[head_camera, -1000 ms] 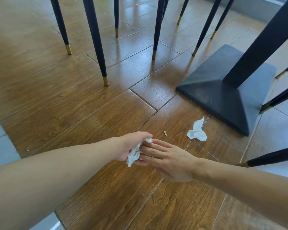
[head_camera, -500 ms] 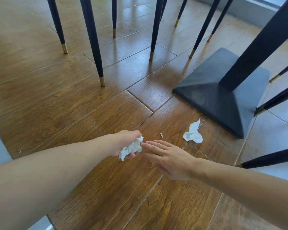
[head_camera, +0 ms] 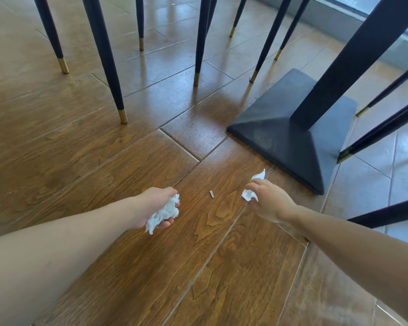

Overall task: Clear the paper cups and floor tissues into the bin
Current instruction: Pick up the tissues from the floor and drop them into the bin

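My left hand (head_camera: 154, 207) is closed around a crumpled white tissue (head_camera: 165, 212), held just above the wooden floor. A second white tissue (head_camera: 250, 195) lies on the floor near the corner of the table base. My right hand (head_camera: 270, 200) is down on this tissue, fingers bent over its middle; the tissue's ends stick out above and below the fingers. Whether the fingers have closed on it is hidden. No paper cup or bin is in view.
A dark square table base (head_camera: 292, 137) with its column stands right behind the second tissue. Several dark chair legs (head_camera: 104, 60) with brass tips stand at the back and along the right side. A tiny scrap (head_camera: 211, 194) lies on the floor between my hands.
My right hand has moved away from my left hand to the right and now covers the second tissue. My left hand keeps the first tissue and has drawn back slightly.
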